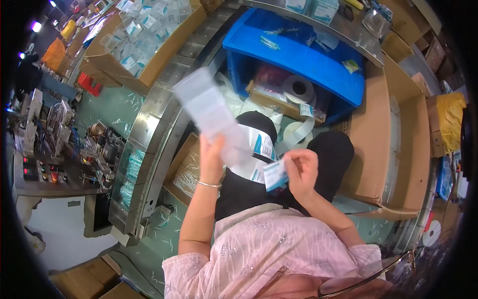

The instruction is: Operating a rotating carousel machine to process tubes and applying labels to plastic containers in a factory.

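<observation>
Cardboard boxes pretty much surround you: the big open carton [383, 134] sits off your right knee, and a smaller carton of white strips [186, 172] is tucked down by your left leg. Straight ahead, past your knees, a blue plastic crate [298, 60] holds a roll of label backing [298, 88]. Your left hand [211, 159] is raised and clenched on a strip of clear, flat pouches [206, 107], which is blurred and runs up and away over the steel conveyor [149, 124]. Your right hand [301, 172] pinches one small white-and-teal packet [275, 175] just above your lap, near the strip's lower end. Little white scraps [169, 239] litter the green floor.
</observation>
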Available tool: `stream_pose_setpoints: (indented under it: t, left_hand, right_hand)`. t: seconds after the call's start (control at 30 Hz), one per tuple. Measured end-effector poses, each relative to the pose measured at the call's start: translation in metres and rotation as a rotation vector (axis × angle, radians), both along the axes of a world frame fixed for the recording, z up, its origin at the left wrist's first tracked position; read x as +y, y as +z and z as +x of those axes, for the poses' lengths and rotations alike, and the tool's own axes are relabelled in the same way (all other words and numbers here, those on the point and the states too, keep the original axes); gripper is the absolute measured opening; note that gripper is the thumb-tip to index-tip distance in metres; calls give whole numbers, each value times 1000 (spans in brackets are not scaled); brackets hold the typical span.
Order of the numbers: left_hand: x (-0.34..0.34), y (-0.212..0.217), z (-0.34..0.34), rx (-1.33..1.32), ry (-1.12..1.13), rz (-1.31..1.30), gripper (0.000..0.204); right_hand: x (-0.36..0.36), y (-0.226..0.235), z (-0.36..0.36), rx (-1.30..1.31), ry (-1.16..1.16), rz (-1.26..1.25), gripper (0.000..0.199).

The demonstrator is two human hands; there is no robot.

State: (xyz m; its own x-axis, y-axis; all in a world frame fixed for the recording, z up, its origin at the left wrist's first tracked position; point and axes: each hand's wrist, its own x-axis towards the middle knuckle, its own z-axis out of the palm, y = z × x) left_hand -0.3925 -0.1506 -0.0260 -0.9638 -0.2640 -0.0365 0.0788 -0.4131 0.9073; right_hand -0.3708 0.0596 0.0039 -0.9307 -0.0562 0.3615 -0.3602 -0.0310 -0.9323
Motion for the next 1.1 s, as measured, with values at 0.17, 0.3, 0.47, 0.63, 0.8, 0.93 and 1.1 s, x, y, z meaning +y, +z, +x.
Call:
stream_pose_setpoints:
  t: [0.17, 0.3, 0.47, 0.63, 0.8, 0.93, 1.1]
  left_hand:
    - [32, 19, -4, -102, -75, 245, 37]
    - [38, 10, -4, -177, -99, 179, 35]
    - [38, 9, -3, -169, -116, 114, 34]
    - [41, 14, -3, -133, -93, 163, 34]
    - [41, 11, -2, -115, -102, 156, 39]
    - [41, 11, 0, -61, -80, 201, 40]
    - [23, 15, -8, -83, -27, 379, 45]
  right_hand:
    - [-34, 4, -35, 121, 62, 158, 22]
    - [-41, 2, -36, 246, -4, 337, 33]
    - [-41, -3, -36, 310, -40, 450, 39]
    - [-42, -5, -38, 347, -62, 481, 41]
    - [-41, 2, -34, 391, -91, 591, 39]
    - [-38, 22, -37, 379, -218, 764, 31]
    - [7, -28, -88, 304, -159, 741, 30]
